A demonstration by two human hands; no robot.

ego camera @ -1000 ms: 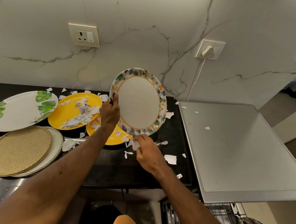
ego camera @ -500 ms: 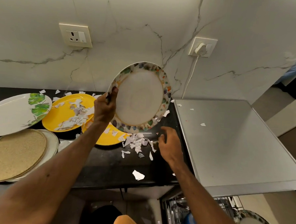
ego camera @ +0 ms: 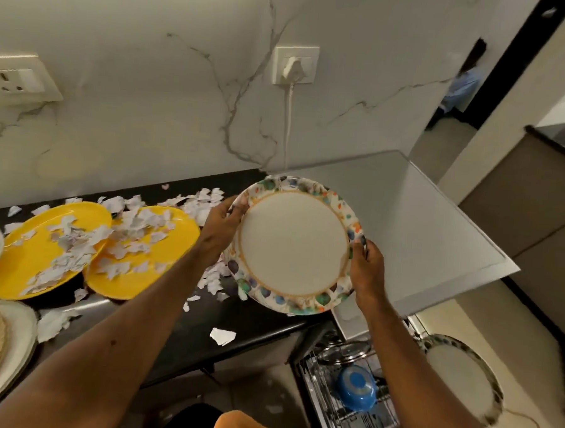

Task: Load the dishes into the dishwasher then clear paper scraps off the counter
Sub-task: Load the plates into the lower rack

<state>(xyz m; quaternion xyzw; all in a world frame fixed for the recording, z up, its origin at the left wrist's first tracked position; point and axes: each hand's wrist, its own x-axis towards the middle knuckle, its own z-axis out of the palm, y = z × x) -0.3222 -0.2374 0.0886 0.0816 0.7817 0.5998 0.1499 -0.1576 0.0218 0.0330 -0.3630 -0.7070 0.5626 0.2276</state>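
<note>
Round plate (ego camera: 294, 247) up in the air between two hands, just over the edge of the black counter (ego camera: 252, 323). Left hand (ego camera: 223, 222) on the plate's left rim, fingers curled round the edge. Right hand (ego camera: 366, 270) on the right rim, a bit lower down, thumb pressed on the front, fingers tucked behind. Both hands gripping the rim, plate in the middle, its face turned up toward the camera and tipped a little.

Plate smooth and shiny. Plain white in the middle, then a thin orange ring, then a wide rim with spots of green, blue and orange.

Both arms bare, stretched forward from the bottom of the view. Left arm over the counter, right arm above the open dishwasher rack (ego camera: 345, 423).

Torn paper scraps (ego camera: 136, 225), small, white and crinkly, all over the counter and heaped on two flat yellow plates (ego camera: 13, 271) off to the left.

Rack made of shiny wire, with a blue bowl (ego camera: 357, 386) inside. Another spotty plate (ego camera: 462, 377) just to the right of the bowl. Smooth grey top (ego camera: 421, 227) behind the held plate, right beside the counter. White stone wall with grey cracks like lines, and a white plug (ego camera: 295, 65) in its socket.
</note>
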